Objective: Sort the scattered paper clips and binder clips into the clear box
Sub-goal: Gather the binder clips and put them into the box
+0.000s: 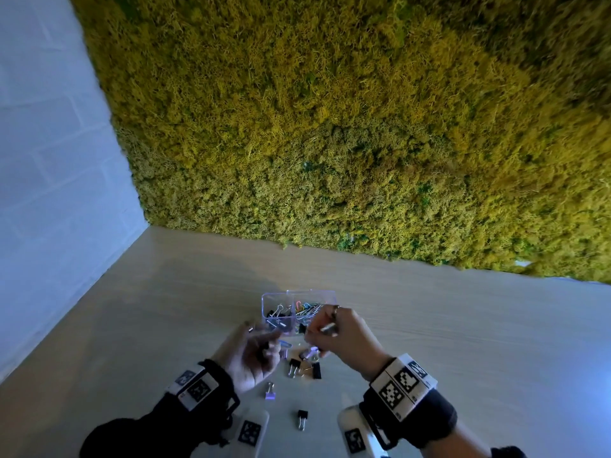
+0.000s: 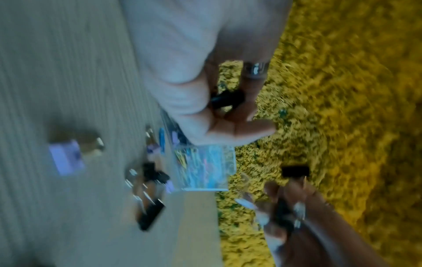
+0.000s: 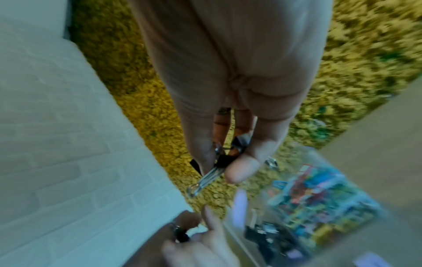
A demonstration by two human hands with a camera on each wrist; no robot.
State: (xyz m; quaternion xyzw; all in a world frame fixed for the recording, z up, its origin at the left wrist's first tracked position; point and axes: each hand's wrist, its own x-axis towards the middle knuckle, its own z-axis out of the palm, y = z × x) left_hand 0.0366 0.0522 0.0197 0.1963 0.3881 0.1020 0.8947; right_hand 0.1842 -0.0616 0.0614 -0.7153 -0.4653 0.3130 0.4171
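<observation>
Our right hand pinches a black binder clip just near the clear box, its binder-clip compartment lying forward-left of our fingertips, while our left hand curls round another black clip

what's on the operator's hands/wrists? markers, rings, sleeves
Both wrists carry black straps with white blocks printed with black square fiducial markers. A silver ring sits on a finger of the left hand, and rings show on the right hand. Below the straps, black sleeves. White tagged camera housings hang under each wrist.
</observation>
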